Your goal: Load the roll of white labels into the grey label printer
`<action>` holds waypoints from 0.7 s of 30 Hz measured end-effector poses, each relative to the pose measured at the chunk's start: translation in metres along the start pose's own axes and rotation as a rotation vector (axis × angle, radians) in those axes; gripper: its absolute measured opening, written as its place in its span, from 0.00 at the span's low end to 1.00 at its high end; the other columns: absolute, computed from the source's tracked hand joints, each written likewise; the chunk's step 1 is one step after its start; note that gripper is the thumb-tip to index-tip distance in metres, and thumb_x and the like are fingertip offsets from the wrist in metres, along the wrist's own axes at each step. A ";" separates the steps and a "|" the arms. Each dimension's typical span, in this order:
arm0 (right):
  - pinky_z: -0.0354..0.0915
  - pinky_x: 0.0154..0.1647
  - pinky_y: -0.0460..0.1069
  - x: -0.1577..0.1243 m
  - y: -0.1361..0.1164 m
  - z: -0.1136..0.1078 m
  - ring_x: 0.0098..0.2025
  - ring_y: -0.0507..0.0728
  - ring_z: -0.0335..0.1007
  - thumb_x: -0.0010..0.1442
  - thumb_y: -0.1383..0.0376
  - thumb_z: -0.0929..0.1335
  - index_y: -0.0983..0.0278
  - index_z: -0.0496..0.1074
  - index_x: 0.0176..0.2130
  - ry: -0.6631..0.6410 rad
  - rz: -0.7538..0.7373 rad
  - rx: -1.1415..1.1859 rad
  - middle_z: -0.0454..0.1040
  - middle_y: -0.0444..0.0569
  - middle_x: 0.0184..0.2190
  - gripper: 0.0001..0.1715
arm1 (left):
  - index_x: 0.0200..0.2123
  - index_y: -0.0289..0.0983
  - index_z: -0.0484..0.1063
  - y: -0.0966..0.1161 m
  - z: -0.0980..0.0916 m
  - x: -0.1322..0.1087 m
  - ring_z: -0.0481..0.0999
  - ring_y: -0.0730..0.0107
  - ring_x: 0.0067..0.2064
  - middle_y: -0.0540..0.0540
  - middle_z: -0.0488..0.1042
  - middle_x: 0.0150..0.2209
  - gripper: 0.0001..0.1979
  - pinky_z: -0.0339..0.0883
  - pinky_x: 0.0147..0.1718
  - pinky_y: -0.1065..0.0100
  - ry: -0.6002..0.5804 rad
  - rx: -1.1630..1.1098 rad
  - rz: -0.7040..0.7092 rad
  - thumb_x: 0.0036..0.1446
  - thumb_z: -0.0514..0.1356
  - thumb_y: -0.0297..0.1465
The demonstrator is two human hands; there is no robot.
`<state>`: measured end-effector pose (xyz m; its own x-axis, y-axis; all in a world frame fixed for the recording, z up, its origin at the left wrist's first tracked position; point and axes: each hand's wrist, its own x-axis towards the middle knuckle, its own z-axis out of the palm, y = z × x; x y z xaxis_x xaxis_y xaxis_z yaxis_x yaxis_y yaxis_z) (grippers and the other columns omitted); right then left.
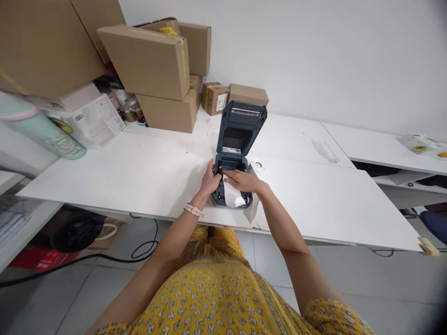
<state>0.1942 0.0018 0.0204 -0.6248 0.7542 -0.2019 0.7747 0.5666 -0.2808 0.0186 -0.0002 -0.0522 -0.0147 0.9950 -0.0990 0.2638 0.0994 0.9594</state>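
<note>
Reaching into the open printer (234,159) near the counter (139,177)'s front edge. Curling left hand (209,180) at its left side, laying right hand (243,180), with fingers outstretched, over white paper (233,196); cannot tell whether pinching.

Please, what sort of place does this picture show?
Probably a packing room or small office: cardboard boxes stacked by the wall, an open printer-like device on a long white table.

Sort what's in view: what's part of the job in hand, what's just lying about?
In use:
open label printer, touched by left hand
white paper in it, under right hand

Apparently just lying about:
cardboard boxes
mint bottle
white printed box
</note>
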 end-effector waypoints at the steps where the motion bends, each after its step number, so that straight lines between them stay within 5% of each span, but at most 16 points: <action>1: 0.62 0.66 0.59 -0.001 0.000 0.004 0.67 0.64 0.66 0.73 0.61 0.58 0.67 0.58 0.70 -0.001 -0.014 0.013 0.67 0.59 0.67 0.30 | 0.74 0.41 0.47 -0.001 0.000 0.000 0.66 0.57 0.68 0.42 0.63 0.70 0.45 0.60 0.67 0.57 -0.001 -0.001 0.005 0.54 0.58 0.27; 13: 0.55 0.71 0.67 -0.029 -0.018 0.028 0.76 0.66 0.47 0.75 0.55 0.56 0.61 0.55 0.72 0.133 0.012 0.002 0.51 0.56 0.74 0.32 | 0.73 0.40 0.49 -0.003 0.001 0.000 0.69 0.58 0.67 0.41 0.65 0.69 0.43 0.59 0.67 0.56 0.015 -0.010 0.025 0.54 0.57 0.27; 21: 0.68 0.62 0.65 -0.050 -0.046 0.047 0.64 0.69 0.67 0.75 0.62 0.56 0.69 0.67 0.65 0.404 0.022 -0.108 0.69 0.63 0.64 0.27 | 0.72 0.42 0.52 -0.005 0.002 0.001 0.70 0.55 0.65 0.42 0.67 0.67 0.45 0.61 0.66 0.56 0.021 -0.141 0.004 0.51 0.61 0.26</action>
<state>0.1852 -0.0777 -0.0004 -0.5358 0.8241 0.1838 0.8068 0.5638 -0.1763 0.0195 -0.0001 -0.0573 -0.0347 0.9953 -0.0910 0.1258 0.0946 0.9875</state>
